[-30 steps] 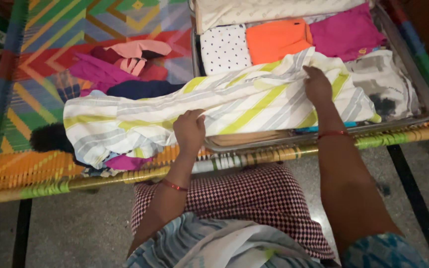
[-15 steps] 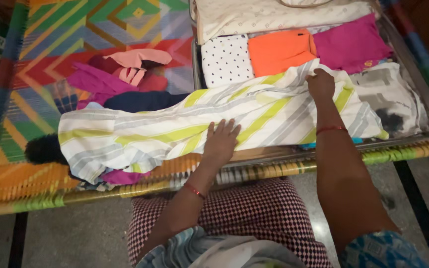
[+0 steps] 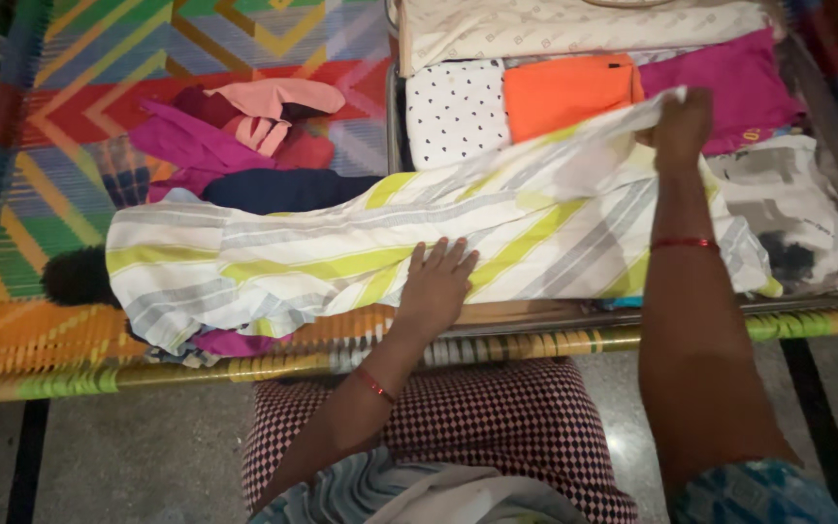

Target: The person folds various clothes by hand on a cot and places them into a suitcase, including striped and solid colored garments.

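Your left hand (image 3: 435,283) lies flat, fingers spread, pressing the near edge of the striped cloth (image 3: 341,252) by the woven cot (image 3: 147,364) rail. The cloth's long axis runs left to right, half on the cot, half over the open suitcase (image 3: 826,97). Farther off, your right hand (image 3: 683,121) pinches its far edge, lifted above the orange garment (image 3: 564,92). It's white, striped grey and lime.

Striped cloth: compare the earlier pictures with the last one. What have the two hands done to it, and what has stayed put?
The left hand went from bunching the near edge of the striped cloth to lying flat on it, fingers spread. The right hand took hold of the far edge and lifted it towards the orange garment. The folded clothes in the open suitcase and the pink pile stayed put.
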